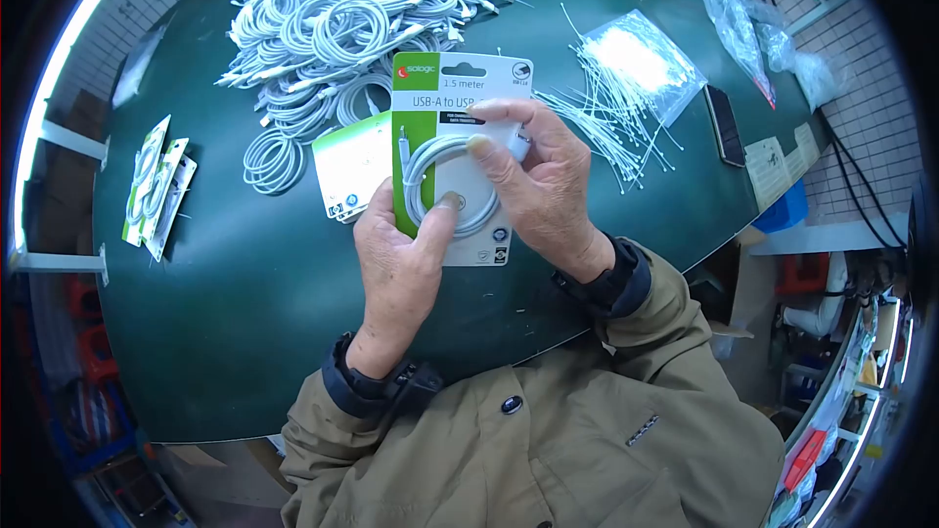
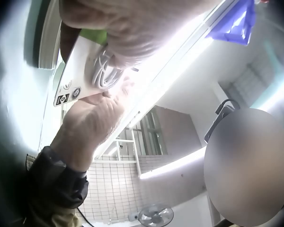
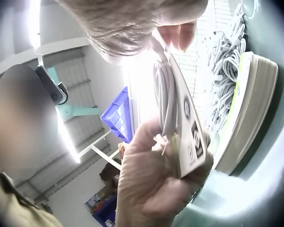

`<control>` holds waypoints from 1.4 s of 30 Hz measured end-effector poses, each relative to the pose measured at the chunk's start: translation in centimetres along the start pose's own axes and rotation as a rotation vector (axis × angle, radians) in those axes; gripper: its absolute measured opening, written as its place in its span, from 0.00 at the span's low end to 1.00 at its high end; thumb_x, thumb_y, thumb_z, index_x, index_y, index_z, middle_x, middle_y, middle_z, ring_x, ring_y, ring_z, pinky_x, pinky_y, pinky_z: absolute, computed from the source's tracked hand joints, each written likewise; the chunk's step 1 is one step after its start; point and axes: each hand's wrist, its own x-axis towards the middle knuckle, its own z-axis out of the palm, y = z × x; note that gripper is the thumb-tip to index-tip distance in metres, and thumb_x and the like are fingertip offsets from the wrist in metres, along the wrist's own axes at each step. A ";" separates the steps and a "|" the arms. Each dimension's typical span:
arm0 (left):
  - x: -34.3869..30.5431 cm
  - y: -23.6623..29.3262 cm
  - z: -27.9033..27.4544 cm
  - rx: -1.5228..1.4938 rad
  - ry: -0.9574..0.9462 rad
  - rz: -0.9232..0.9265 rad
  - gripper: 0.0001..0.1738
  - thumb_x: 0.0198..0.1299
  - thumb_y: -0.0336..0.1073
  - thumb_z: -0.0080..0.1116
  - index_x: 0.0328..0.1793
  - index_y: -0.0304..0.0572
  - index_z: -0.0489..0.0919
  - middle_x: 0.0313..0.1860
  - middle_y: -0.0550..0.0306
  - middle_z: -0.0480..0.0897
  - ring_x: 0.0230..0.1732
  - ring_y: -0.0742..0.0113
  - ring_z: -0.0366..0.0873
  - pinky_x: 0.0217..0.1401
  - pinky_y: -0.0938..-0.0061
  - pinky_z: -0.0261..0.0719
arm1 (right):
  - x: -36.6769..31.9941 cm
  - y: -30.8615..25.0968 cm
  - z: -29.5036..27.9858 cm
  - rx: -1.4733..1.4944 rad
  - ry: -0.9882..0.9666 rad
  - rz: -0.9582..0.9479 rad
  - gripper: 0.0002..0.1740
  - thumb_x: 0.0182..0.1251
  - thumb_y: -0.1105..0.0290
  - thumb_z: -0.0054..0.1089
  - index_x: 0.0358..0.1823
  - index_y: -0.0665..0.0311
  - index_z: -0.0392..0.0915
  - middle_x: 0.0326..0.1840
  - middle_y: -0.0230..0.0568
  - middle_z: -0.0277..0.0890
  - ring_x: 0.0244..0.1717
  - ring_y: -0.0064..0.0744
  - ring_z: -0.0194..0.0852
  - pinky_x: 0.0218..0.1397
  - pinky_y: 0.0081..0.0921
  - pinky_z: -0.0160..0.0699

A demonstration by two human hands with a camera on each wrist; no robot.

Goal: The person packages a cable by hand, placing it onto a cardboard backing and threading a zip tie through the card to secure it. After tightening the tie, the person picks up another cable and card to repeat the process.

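A green-and-white cable packaging card (image 1: 416, 103), printed "1.5 meter" and "USB-A to USB", is held up between both hands. A coiled white USB cable (image 1: 415, 176) lies against its front, one plug pointing up at the left. My left hand (image 1: 399, 259) grips the card's lower left, thumb on the front over the coil. My right hand (image 1: 548, 186) pinches the cable end at the card's right side, thumb on the coil's upper right and index finger across the print. In the right wrist view the coil (image 3: 164, 94) stands out from the card (image 3: 191, 127).
A stack of cards (image 1: 342, 171) lies just behind the held one. Beyond is a large heap of coiled white cables (image 1: 342, 24). Several carded cables (image 1: 156, 186) lie at the left. White ties (image 1: 611, 103), a plastic bag (image 1: 650, 59) and a phone (image 1: 724, 124) lie at the right.
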 end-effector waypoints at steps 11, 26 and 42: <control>1.7 2.7 -3.4 0.482 -0.178 0.159 0.21 0.55 0.24 0.65 0.56 0.31 0.78 0.45 0.50 0.87 0.46 0.68 0.85 0.54 0.71 0.84 | 3.8 -2.6 -2.9 -0.500 -0.059 -0.514 0.26 0.60 0.71 0.81 0.60 0.63 0.83 0.60 0.44 0.84 0.59 0.46 0.82 0.57 0.37 0.83; 2.7 3.4 -3.6 0.859 -0.289 0.294 0.35 0.55 0.22 0.67 0.72 0.33 0.75 0.59 0.48 0.83 0.62 0.57 0.84 0.63 0.61 0.86 | 2.3 -4.3 -0.2 -0.677 -0.528 -0.358 0.36 0.59 0.73 0.77 0.72 0.54 0.78 0.51 0.43 0.84 0.47 0.47 0.87 0.49 0.44 0.86; 2.5 2.6 -3.6 -0.061 -0.032 0.016 0.25 0.67 0.30 0.76 0.66 0.29 0.80 0.50 0.52 0.91 0.43 0.74 0.87 0.42 0.80 0.84 | 0.0 0.2 1.4 0.101 -0.275 0.210 0.31 0.75 0.78 0.66 0.76 0.77 0.69 0.63 0.57 0.82 0.63 0.39 0.85 0.66 0.34 0.86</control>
